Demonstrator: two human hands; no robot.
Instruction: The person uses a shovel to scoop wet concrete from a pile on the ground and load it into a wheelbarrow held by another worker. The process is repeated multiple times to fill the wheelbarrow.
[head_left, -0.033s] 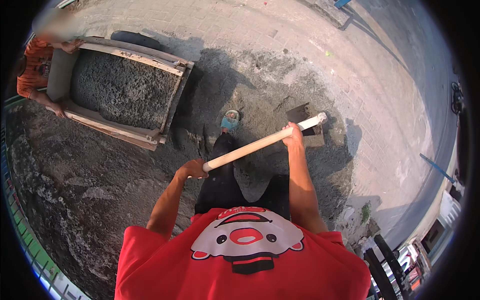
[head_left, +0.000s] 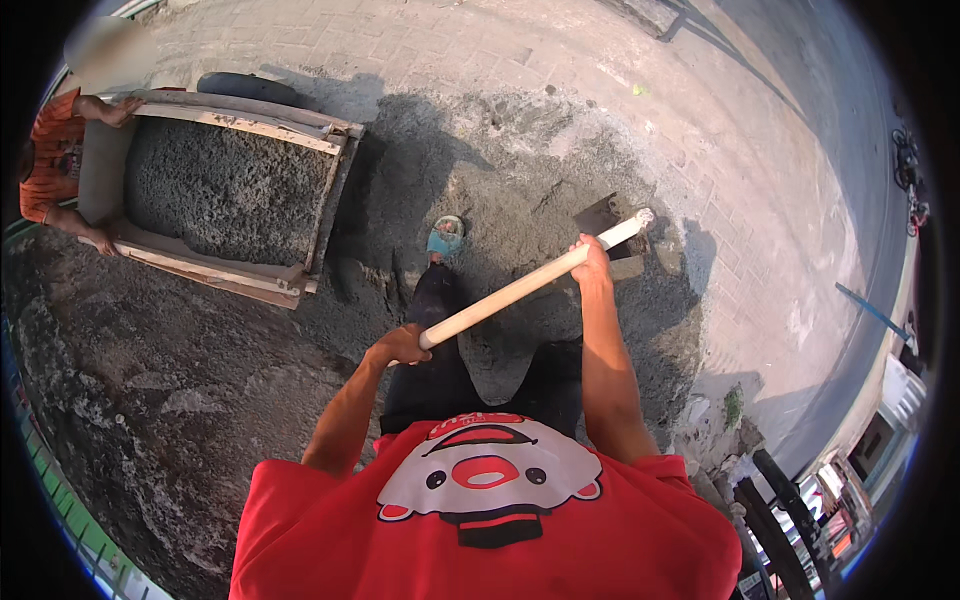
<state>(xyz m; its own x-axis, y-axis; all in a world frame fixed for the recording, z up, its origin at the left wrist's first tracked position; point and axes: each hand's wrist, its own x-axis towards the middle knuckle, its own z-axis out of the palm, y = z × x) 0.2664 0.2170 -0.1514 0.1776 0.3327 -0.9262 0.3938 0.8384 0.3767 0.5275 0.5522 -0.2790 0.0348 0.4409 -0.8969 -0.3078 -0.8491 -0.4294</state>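
Our left hand (head_left: 403, 344) wraps its fingers round the near end of the pale wooden handle (head_left: 508, 296); our right hand (head_left: 592, 260) clasps it near the dark, flat blade (head_left: 598, 214). The tool slants over gritty grey mix (head_left: 545, 120). We judge it stiff, smooth and blade-heavy, best held at 2 well-spaced points, as here. To our left, rough planks edge a box-shaped cart (head_left: 240, 127).

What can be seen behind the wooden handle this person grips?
Behind the wooden handle are grey-coated ground, a dark trouser leg and, near its right end, part of a dark flat piece. Whatever the handle directly covers cannot be seen.
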